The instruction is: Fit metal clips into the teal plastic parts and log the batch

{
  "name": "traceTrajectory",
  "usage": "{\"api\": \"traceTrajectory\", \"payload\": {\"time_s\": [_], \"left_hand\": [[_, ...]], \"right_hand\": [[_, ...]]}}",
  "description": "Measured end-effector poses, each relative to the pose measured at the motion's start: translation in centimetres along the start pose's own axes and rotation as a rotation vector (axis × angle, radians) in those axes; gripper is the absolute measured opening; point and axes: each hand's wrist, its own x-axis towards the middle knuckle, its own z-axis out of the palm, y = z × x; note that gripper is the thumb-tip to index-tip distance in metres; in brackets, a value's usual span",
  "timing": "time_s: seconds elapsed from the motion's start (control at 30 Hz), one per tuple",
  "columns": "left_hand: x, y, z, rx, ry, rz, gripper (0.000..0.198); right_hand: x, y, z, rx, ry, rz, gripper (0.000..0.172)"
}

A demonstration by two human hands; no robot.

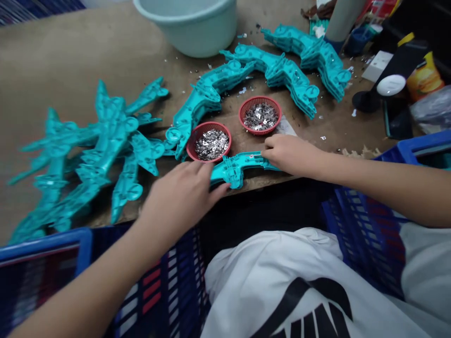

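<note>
A curved teal plastic part lies along the near edge of the table. My left hand is closed round its left end, thumb along the near side. At the part's right end, my right hand has its fingers pinched together on or just over it; whether a small metal piece is between them is hidden. Just beyond the part stand two red baskets, the left basket and the right basket, both holding small shiny metal pieces.
Loose teal parts are heaped at left. Nested stacks of them curve across the back. A pale green basin stands behind. A black stand and a phone are at right. Blue crates flank my lap.
</note>
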Motion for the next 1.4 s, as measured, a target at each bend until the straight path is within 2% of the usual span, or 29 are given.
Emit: {"api": "traceTrajectory", "payload": {"time_s": [0.07, 0.1, 0.2, 0.3, 0.4, 0.47, 0.57, 0.77, 1.07, 1.17, 1.27, 1.33, 1.4], "left_hand": [[0.9, 1.7, 1.2, -0.126, 0.170, 0.139, 0.070], [1.6, 2.5, 2.3, -0.172, 0.199, 0.193, 0.077], [3.9, 4.3, 6.0, -0.232, 0.169, 0.226, 0.088], [4.9, 4.8, 8.5, -0.234, 0.220, 0.205, 0.080], [5.1, 4.7, 9.5, -0.234, 0.322, 0.184, 0.063], [5.2, 4.8, 9.9, -0.236, 0.366, 0.156, 0.056], [5.8, 5.0, 10.5, -0.241, 0.394, 0.130, 0.056], [7.0, 5.3, 10.5, -0.245, 0.373, 0.123, 0.061], [7.0, 5.2, 10.3, -0.306, 0.375, 0.109, 0.063], [7.1, 5.4, 10.3, -0.338, 0.383, 0.087, 0.064], [7.0, 5.6, 10.1, -0.382, 0.412, 0.059, 0.065], [6.9, 5.7, 10.0, -0.370, 0.417, 0.076, 0.063], [6.8, 5.7, 10.0, -0.327, 0.400, 0.103, 0.061]], "right_hand": [[-0.1, -0.4, -0.3, -0.017, -0.009, 0.005, 0.031], [-0.2, -0.6, -0.5, -0.026, -0.017, 0.005, 0.032], [-0.4, -1.1, -1.1, -0.052, -0.058, 0.011, 0.033], [-0.6, -1.4, -1.4, -0.064, -0.079, 0.018, 0.034], [-0.7, -1.5, -1.4, -0.050, -0.048, 0.040, 0.037], [-0.8, -1.6, -1.3, -0.043, -0.030, 0.068, 0.040], [-0.8, -1.5, -1.1, -0.050, -0.013, 0.073, 0.041], [-0.6, -0.9, -0.2, -0.039, 0.039, 0.078, 0.037], [-0.7, -1.2, 1.2, -0.049, 0.150, 0.088, 0.031], [-0.4, 0.0, 0.8, -0.005, 0.142, 0.095, 0.028], [-0.1, 2.3, 0.1, 0.086, 0.142, 0.142, 0.022], [0.0, 3.6, -0.2, 0.178, 0.234, 0.177, 0.021], [0.0, 4.2, -0.4, 0.302, 0.389, 0.172, 0.023]]}}
